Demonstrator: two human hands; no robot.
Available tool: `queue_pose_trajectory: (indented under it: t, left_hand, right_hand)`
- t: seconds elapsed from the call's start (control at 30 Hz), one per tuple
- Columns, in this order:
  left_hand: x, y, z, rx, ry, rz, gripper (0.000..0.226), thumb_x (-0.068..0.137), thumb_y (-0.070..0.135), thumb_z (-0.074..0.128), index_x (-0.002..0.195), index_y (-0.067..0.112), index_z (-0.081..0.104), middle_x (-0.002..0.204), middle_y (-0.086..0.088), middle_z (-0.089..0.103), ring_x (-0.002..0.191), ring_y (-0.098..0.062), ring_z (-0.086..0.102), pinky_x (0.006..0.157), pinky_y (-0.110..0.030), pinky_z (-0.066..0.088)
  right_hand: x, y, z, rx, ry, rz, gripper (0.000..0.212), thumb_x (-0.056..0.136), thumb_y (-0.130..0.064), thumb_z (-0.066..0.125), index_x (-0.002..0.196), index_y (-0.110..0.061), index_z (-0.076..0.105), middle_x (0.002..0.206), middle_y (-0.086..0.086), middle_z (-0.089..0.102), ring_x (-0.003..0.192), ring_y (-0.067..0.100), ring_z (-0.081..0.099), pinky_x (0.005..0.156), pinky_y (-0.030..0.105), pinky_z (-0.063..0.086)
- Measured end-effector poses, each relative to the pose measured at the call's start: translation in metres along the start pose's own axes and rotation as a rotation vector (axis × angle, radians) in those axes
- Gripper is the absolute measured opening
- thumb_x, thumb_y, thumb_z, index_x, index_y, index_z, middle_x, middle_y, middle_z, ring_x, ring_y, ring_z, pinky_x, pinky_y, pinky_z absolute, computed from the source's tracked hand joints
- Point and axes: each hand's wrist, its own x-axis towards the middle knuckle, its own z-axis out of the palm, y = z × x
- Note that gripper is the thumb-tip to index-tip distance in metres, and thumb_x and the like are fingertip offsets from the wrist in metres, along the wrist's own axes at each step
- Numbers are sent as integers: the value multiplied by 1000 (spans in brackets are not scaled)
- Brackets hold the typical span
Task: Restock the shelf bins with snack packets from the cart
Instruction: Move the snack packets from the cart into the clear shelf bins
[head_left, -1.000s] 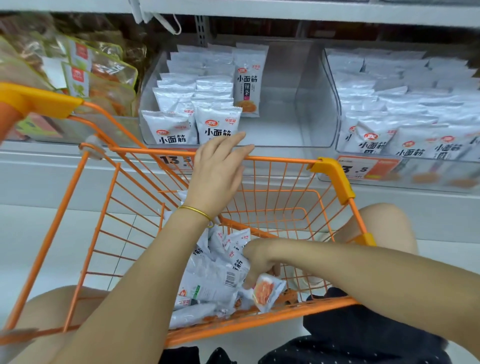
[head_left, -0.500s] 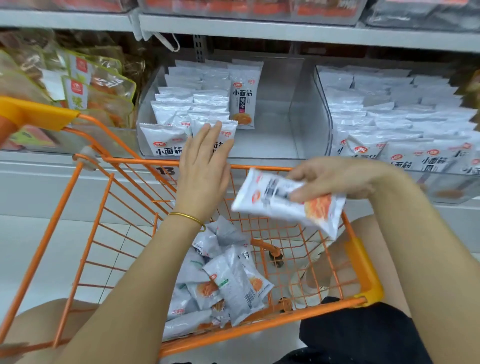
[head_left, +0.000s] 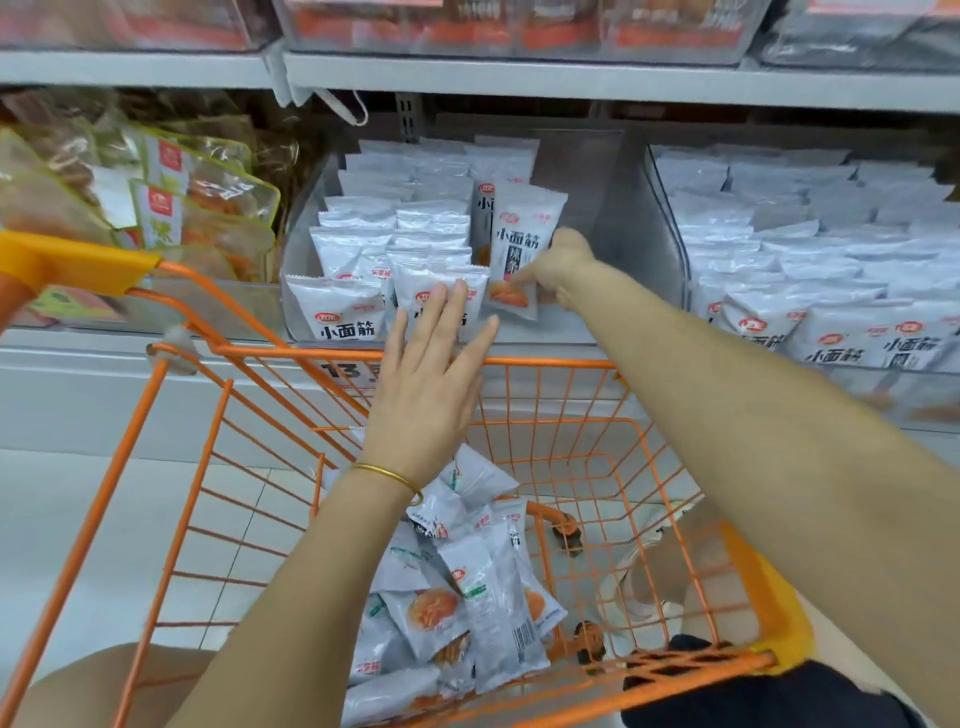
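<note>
Right now the snack packet (head_left: 524, 228) you are placing stands nearly upright inside the middle clear bin (head_left: 613, 208), just to the right of the standing rows of white packets (head_left: 363, 249) and in front of another packet of the same kind. Your right hand (head_left: 558, 270) reaches over the cart and pinches this packet low down, thumb and fingers curled round its bottom part near the orange picture. Your left hand (head_left: 431, 374) is flat, fingers straight and slightly spread, raised before the front row of the bin above the cart's far rim (whether the fingertips touch those front packets I cannot tell). A gold bracelet (head_left: 387, 474) sits on that wrist. Below your arms, the orange wire cart (head_left: 550, 362) holds a loose heap of the same packets (head_left: 467, 613) along its near left side. To the right of the middle bin, a second clear bin (head_left: 667, 228) is packed with similar white packets. To the left, larger bags with yellow-green edges (head_left: 208, 208) lean on the shelf. A price tag (head_left: 345, 371) shows partly behind the cart rim.
</note>
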Motion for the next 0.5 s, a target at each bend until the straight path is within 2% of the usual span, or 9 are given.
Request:
queue_pose_trajectory:
  t: [0.03,0.1,0.2,0.27,0.33,0.43,0.5]
  left_hand:
    - [0,0,0,1,0,3,49,92,25,32,140,15,38,152,-19,22,142,-31,13,114,-49,9]
    - [-1,0,1,4,-8,1,50,92,26,34,140,15,38,152,-19,22,142,-30,12,114,-49,9]
    - [-2,1,1,0,-22,-9,52,91,26,37,141,15,36,153,-18,19,143,-29,9,115,-48,8]
    - [-2,1,1,-3,-28,-15,53,90,26,38,142,16,35,154,-17,17,144,-29,8,115,-48,7]
    - [-2,1,1,-7,-29,-18,53,89,26,39,142,16,36,154,-17,16,144,-29,7,115,-47,7]
    - [-2,1,2,-18,-22,-18,55,87,24,44,141,17,37,154,-16,15,144,-28,6,115,-47,8]
    - [-1,1,3,-20,-20,-17,56,86,23,47,141,17,37,155,-16,14,144,-28,6,115,-47,8]
  right_hand:
    - [5,3,5,-96,10,-6,32,69,-4,80,95,-11,62,108,5,68,102,21,64,93,33,50]
    - [13,4,10,-219,59,-21,36,74,-14,78,106,-12,64,112,2,67,106,18,62,87,22,45]
    - [24,4,11,-265,138,-85,37,76,-20,77,109,-13,63,117,4,66,110,21,61,85,24,44]
    - [30,3,14,-229,174,-133,38,77,-17,74,113,-12,60,119,6,64,112,23,59,90,26,45]
    - [37,2,19,-189,190,-179,40,77,-12,72,115,-10,58,120,9,62,111,24,59,88,25,45]
    - [47,0,26,-192,212,-213,48,71,-13,78,114,-8,56,118,12,60,105,27,61,83,27,48]
    - [50,0,29,-220,203,-223,53,70,-15,79,115,-6,53,118,13,60,106,27,60,85,30,48]
